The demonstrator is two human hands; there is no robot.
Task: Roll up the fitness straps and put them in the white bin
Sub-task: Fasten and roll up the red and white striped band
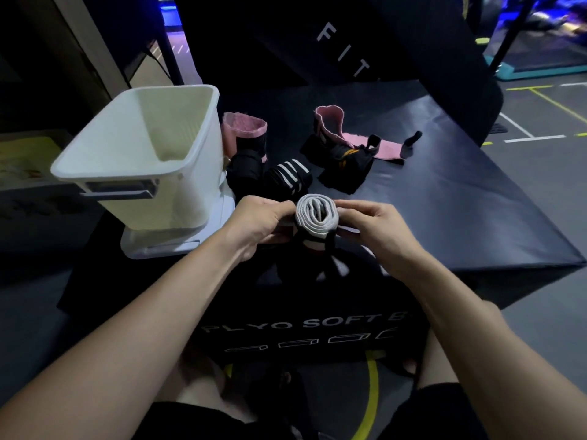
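Both forearms come in from 6 o'clock over a black plyo box (305, 331) lettered "PLYO SOFT B…", which serves as the counter. Left hand (257, 222) and right hand (374, 230) meet at frame centre on a grey strap roll (314, 215). Left grip: thumb and fingers pinching the roll's 9 o'clock side. Right grip: fingers curled, pinching its 3 o'clock side. Roll is wound tight, spiral end facing the camera; black-and-white tail (330, 262) hangs below it at 6 o'clock.

White bin (178, 188) sits at 10 o'clock from the roll, upright, near the left hand but apart. It stands on a white lid (152, 246).

Beyond the hands at 12 o'clock: black strap with white stripes (290, 177), rolled. At 11 o'clock, just beside the bin: pink-and-black strap (243, 134), standing rolled. At 1 o'clock: second pink-and-black strap (349, 144), partly unrolled, tail lying flat on the counter.
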